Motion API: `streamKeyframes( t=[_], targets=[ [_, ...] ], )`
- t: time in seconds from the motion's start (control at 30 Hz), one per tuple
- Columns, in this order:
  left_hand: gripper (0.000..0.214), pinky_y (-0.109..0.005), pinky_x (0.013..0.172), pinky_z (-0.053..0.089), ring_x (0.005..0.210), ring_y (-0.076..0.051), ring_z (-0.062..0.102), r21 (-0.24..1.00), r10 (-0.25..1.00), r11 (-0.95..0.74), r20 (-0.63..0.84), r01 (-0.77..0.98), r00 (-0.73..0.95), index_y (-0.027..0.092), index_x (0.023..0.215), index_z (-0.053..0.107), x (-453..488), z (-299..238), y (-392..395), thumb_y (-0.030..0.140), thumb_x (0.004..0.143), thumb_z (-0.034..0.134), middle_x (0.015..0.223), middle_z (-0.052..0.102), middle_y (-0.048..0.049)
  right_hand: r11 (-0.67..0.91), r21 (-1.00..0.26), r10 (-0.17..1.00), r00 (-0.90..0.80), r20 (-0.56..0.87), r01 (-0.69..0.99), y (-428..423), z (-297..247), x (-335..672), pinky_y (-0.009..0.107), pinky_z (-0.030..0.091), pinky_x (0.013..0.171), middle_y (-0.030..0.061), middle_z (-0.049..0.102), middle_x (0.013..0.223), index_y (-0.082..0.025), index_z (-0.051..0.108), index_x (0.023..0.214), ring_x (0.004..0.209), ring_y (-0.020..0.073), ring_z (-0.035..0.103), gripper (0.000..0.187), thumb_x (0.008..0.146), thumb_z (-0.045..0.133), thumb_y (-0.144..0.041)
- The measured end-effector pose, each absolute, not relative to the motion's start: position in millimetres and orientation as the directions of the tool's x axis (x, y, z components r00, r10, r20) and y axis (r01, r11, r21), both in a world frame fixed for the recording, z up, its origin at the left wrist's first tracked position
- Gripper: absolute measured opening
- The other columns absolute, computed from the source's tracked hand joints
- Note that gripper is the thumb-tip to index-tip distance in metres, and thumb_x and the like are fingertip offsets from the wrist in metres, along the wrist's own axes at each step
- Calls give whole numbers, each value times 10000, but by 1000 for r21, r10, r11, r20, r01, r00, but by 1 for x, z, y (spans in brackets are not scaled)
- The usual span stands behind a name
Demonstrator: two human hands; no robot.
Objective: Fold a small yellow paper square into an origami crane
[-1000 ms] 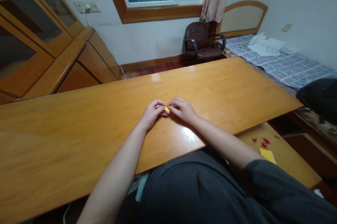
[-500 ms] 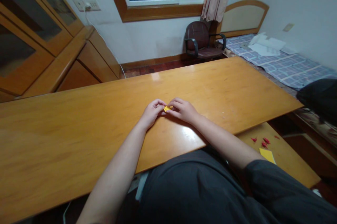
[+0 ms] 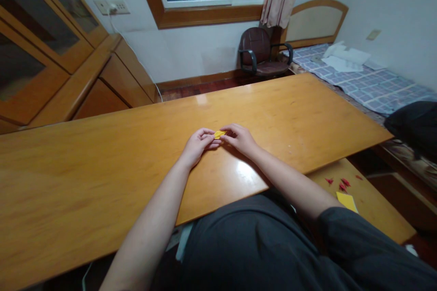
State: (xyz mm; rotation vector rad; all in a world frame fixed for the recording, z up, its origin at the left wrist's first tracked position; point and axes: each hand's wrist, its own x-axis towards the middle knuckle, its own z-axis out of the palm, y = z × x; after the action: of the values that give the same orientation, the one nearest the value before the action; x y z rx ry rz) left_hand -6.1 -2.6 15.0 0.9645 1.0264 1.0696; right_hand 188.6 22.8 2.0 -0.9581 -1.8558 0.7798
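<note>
A small folded piece of yellow paper (image 3: 219, 134) is held between my two hands, just above the wooden table (image 3: 112, 159). My left hand (image 3: 199, 145) pinches its left end between thumb and fingers. At the right end, the thumb and fingertips of my right hand (image 3: 240, 138) close on the paper. Its exact folds are too small to make out, and my fingertips cover both ends.
On a lower wooden surface (image 3: 375, 204) at the right lie several small red folded pieces (image 3: 344, 183) and a yellow paper sheet (image 3: 346, 201). Beyond the table stand a brown armchair (image 3: 257, 52) and a bed (image 3: 368, 84). A wooden cabinet (image 3: 92, 77) is at the left.
The yellow paper has moved slightly up and right, and more of it shows between my hands. My right fingers have shifted a little to the right.
</note>
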Motion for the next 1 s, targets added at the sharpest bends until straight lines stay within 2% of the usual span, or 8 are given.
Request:
streamKeyframes(
  t=[0.2, 0.43, 0.6, 0.8, 0.9, 1.0],
  targets=[
    [369, -282, 668, 597, 708, -180, 741, 964, 953, 230, -196, -131, 230, 152, 924, 543, -5, 15, -5, 339, 739, 801, 819, 759, -92, 311, -946, 924, -261, 279, 91, 27, -2, 189, 295, 498, 779, 33, 688, 902, -187, 697, 1038, 808, 141, 627, 265, 820, 694, -337],
    [361, -301, 694, 586, 731, -188, 741, 971, 941, 230, -205, -66, 268, 159, 865, 554, -2, 18, -8, 400, 746, 794, 823, 762, -92, 150, -978, 932, -310, 189, -146, 29, -8, 182, 269, 510, 731, -17, 637, 831, -207, 602, 1140, 744, 120, 617, 462, 724, 767, -324],
    [366, -296, 717, 570, 766, -194, 741, 976, 933, 216, -196, -35, 302, 162, 835, 570, -1, 18, -9, 439, 744, 790, 850, 768, -102, 62, -976, 945, -303, 124, -208, 29, -4, 182, 274, 532, 727, -50, 652, 771, -236, 525, 1183, 701, 118, 632, 547, 713, 789, -323],
    [381, -284, 732, 569, 783, -184, 728, 983, 926, 185, -173, -2, 336, 143, 851, 624, -4, 21, -10, 503, 788, 730, 869, 753, -112, -72, -956, 927, -374, 41, -283, 28, 2, 185, 275, 544, 650, -62, 668, 727, -218, 542, 1076, 609, 113, 640, 490, 692, 818, -346],
    [384, -291, 688, 579, 710, -169, 703, 988, 949, 153, -138, -32, 282, 145, 915, 613, -7, 20, -9, 491, 791, 727, 779, 716, -68, -114, -956, 909, -417, 10, -272, 29, 3, 188, 240, 520, 598, -51, 666, 723, -197, 564, 1027, 593, 105, 636, 440, 698, 820, -335],
    [409, -289, 654, 583, 695, -160, 691, 996, 978, 78, -68, -46, 200, 158, 1013, 574, -8, 18, -8, 425, 765, 759, 790, 681, -33, -165, -946, 885, -465, -17, -278, 30, 3, 191, 249, 537, 608, -45, 666, 747, -202, 539, 1038, 613, 112, 649, 452, 703, 820, -315]
  ],
)
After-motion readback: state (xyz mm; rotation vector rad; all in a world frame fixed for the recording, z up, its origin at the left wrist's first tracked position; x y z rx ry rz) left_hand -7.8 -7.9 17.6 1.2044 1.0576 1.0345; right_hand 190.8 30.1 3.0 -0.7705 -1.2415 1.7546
